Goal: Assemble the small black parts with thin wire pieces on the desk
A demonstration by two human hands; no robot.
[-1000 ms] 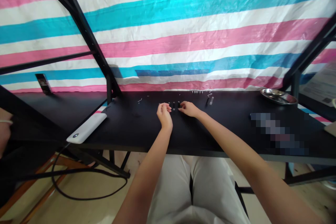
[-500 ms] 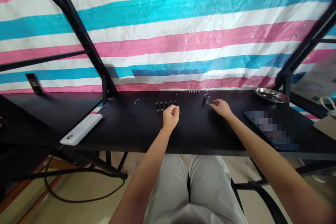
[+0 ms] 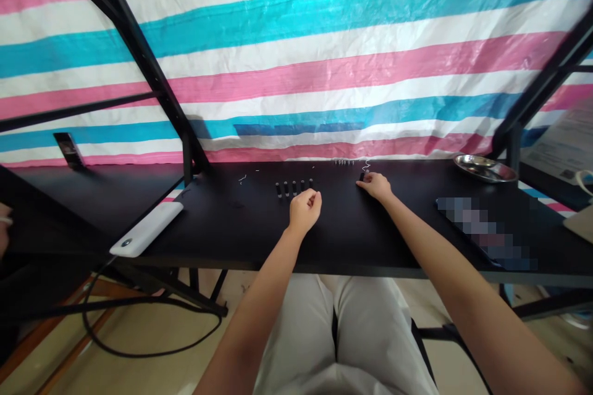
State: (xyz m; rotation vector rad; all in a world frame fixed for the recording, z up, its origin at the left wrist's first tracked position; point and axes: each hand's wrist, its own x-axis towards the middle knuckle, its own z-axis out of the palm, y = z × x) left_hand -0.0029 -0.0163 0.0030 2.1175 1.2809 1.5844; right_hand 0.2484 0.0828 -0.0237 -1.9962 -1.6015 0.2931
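My left hand (image 3: 305, 208) is closed, thumb against curled fingers, just in front of a row of several small black cylinders (image 3: 286, 189) standing on the black table (image 3: 222, 228). Whatever it pinches, if anything, is hidden. Farther right, the fingers of my right hand (image 3: 376, 186) close at the lower part of a small black tube (image 3: 362, 176); its top shows above them. A clear tube beside it is now covered by this hand. Behind them lie a thin white squiggly strand (image 3: 367, 165) and a line of several tiny white pieces (image 3: 343, 162).
At the right back is a shiny metal dish (image 3: 484, 168), with a pixelated flat device (image 3: 484, 231) in front. A white power bank-like box (image 3: 147, 229) with a black cable lies left. White scraps (image 3: 242, 179) dot the table. Part of another person's hand (image 3: 4, 225) shows at the left edge.
My right hand has moved left to the black tube, covering the clear one. My left hand stays closed in nearly the same place. Another person's hand has appeared at the left edge.
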